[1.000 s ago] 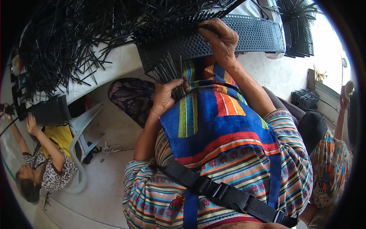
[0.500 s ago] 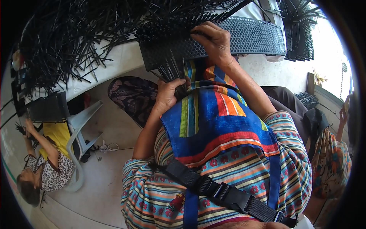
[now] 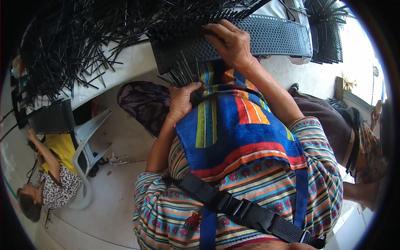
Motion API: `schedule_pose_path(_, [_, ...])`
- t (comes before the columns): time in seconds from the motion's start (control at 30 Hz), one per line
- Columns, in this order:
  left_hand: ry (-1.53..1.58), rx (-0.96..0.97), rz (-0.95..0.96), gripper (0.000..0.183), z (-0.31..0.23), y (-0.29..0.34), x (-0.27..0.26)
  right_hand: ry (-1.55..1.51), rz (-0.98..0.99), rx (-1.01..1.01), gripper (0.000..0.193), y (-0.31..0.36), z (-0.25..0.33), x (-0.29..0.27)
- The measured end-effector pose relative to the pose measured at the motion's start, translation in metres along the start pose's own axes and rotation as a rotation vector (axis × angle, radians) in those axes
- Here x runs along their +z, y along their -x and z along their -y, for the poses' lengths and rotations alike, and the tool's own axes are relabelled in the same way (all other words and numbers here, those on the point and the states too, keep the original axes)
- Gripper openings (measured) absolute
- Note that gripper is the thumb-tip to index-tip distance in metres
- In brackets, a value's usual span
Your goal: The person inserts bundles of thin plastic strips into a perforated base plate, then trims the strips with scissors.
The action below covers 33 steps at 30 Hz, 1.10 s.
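A long dark perforated panel (image 3: 277, 36) with rows of small holes lies at the edge of the table before me. Thin black sticks (image 3: 177, 32) stand packed in its left part, like bristles. My left hand (image 3: 182, 98) is closed round a bundle of thin black strips (image 3: 180, 71), held in front of the panel with their ends fanning upward. Over the panel, at the border of the packed sticks, my right hand (image 3: 234, 43) has thumb and fingers pinched together. What lies between those fingertips is too small and dark to make out.
A large heap of loose black strips (image 3: 79, 46) covers the white table (image 3: 137, 62) to the left. More perforated panels (image 3: 327, 41) with sticks hang at the far right. A co-worker (image 3: 58, 179) sits at left near a grey plastic chair (image 3: 83, 158); another person (image 3: 333, 125) is at right.
My right hand has shifted a little up and left over the panel. The left hand keeps its bundle almost in place. The person at right has moved, and the left co-worker's arms have shifted.
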<state>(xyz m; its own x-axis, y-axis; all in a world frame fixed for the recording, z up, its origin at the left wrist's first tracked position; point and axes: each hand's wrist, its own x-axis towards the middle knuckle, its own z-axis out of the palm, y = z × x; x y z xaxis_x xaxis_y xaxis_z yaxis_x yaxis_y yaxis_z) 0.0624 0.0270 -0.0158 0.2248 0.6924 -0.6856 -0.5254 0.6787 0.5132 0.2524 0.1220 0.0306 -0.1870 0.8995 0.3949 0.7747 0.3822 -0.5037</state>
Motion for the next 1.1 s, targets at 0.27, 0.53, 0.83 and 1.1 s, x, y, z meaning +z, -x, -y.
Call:
schedule_pose_path(0.27, [-0.085,0.094,0.049,0.023,-0.007,0.008,0.012,-0.806,0.495,0.673,0.015,0.036,0.019,0.012])
schedule_pose_path(0.53, [-0.032,0.147,-0.039,0.029,-0.005,0.007,-0.001,-0.881,0.328,0.673,0.027,0.046,0.037,0.035])
schedule_pose_path(0.83, [0.212,-0.197,0.182,0.047,-0.012,0.004,-0.014,-0.483,0.244,0.302,0.051,0.042,0.038,0.022])
schedule_pose_path(1.1, [0.123,-0.053,0.132,0.031,-0.002,0.002,-0.007,-0.606,0.260,0.445,0.032,0.077,0.021,0.024])
